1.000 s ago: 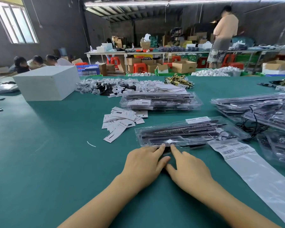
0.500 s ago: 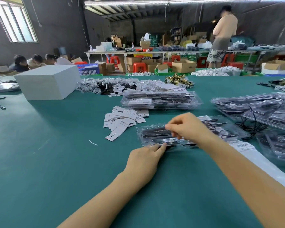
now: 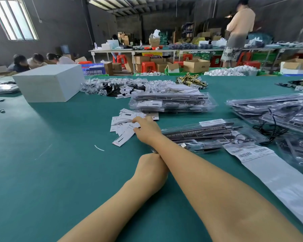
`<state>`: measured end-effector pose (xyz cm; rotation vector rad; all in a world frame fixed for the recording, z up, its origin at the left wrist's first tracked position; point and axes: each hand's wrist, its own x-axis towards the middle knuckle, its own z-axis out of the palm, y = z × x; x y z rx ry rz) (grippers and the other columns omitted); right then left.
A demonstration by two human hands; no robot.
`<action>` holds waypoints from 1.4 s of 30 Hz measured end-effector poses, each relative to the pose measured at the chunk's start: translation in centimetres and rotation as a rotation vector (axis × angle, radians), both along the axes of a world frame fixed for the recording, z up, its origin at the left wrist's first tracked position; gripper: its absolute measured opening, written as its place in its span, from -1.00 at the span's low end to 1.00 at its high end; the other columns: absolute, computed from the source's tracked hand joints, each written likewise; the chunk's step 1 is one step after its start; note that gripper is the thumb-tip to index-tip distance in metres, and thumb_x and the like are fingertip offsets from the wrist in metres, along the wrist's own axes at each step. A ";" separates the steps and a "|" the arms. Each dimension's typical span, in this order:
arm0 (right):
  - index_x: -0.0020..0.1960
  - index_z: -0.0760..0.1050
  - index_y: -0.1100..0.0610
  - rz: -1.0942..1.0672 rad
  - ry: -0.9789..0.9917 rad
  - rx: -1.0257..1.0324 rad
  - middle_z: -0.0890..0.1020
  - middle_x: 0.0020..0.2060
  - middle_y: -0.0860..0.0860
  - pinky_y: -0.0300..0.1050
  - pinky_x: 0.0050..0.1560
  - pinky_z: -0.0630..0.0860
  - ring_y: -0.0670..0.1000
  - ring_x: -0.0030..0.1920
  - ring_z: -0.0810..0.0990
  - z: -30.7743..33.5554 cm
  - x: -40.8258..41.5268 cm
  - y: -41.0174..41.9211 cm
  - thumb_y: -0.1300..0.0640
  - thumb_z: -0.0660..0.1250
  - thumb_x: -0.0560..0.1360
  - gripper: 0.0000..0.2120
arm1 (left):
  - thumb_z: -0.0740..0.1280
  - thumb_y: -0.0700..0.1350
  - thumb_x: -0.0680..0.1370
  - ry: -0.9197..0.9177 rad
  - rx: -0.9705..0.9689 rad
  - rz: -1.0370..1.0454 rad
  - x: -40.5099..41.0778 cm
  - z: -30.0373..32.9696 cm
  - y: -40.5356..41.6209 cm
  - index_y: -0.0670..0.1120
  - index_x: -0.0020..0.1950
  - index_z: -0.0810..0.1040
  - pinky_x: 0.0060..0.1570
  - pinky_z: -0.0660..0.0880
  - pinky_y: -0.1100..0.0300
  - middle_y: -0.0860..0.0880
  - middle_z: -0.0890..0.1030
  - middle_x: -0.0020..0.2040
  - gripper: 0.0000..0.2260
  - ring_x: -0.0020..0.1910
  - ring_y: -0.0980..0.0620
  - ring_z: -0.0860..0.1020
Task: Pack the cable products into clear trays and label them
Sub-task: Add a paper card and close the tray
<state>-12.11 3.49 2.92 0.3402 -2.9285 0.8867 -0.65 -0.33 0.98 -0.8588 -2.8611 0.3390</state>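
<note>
A clear tray [image 3: 208,135] holding black cable parts lies on the green table [image 3: 42,172] in front of me. My left hand [image 3: 150,165] rests at the tray's near left corner, and my right forearm crosses over its fingers and hides them. My right hand [image 3: 147,130] reaches left past the tray to a loose pile of white paper cards [image 3: 122,121]. Its thumb and forefinger are spread and touch the cards at the pile's right edge. A strip of barcode labels [image 3: 248,151] lies just right of the tray.
A stack of filled clear trays [image 3: 173,102] stands behind the cards, and more trays [image 3: 278,109] are piled at the right. Bagged cables [image 3: 112,88], brass parts [image 3: 191,81] and a white box [image 3: 49,82] sit farther back. People work at other tables behind.
My right hand left the tray's near edge, passed over the tray and now reaches left onto the card pile. My left hand stayed at the tray's corner.
</note>
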 end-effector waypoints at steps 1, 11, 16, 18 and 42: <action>0.33 0.40 -0.08 0.012 -0.028 0.038 0.37 0.33 0.15 -0.01 0.26 0.33 0.19 0.30 0.36 -0.2 -0.1 0.0 0.05 0.12 0.61 -0.69 | 0.04 -0.35 0.57 0.005 -0.006 0.005 0.1 0.2 0.1 -0.19 0.11 0.49 -0.43 0.10 0.21 -0.14 0.54 0.14 -0.73 0.09 -0.13 0.48; -0.16 0.47 0.05 0.060 -0.031 0.210 0.55 0.07 -0.05 -0.11 -0.07 0.25 0.13 0.26 0.32 -0.6 0.0 0.1 0.19 0.10 0.55 -0.78 | 0.00 -0.37 0.58 -0.056 0.003 0.047 0.2 -0.4 0.1 -0.23 0.10 0.46 -0.24 0.25 0.17 -0.19 0.51 0.15 -0.72 0.14 -0.17 0.46; 0.15 0.57 0.16 0.006 -0.028 0.002 0.57 0.20 0.11 -0.05 0.16 0.41 0.16 0.25 0.43 -0.3 0.1 0.3 0.25 0.20 0.50 -0.72 | 0.45 -0.26 0.20 0.093 0.129 -0.007 1.1 1.0 0.1 -0.08 -0.37 0.55 -0.52 -0.11 0.28 -0.01 0.58 -0.36 -0.87 -0.41 0.06 0.52; 0.10 0.61 0.19 -0.044 -0.008 -0.173 0.62 0.15 0.12 -0.05 0.17 0.46 0.15 0.20 0.51 0.0 0.2 0.7 0.22 0.26 0.51 -0.78 | 0.49 -0.28 -0.08 0.181 0.176 -0.003 1.4 1.2 0.1 -0.04 -0.57 0.45 -0.40 -0.29 0.33 0.05 0.43 -0.59 -0.72 -0.66 0.03 0.25; -0.19 0.46 0.18 -0.461 -0.192 -1.065 0.57 -0.52 0.01 -0.28 -0.54 0.46 -0.09 -0.54 0.55 2.6 10.7 17.6 0.28 0.33 0.50 -0.89 | -0.04 0.09 0.66 0.133 0.369 -0.004 -0.1 -1.1 -0.1 0.18 0.51 0.17 -0.24 0.29 0.19 0.26 0.39 0.40 -0.60 0.21 0.07 0.53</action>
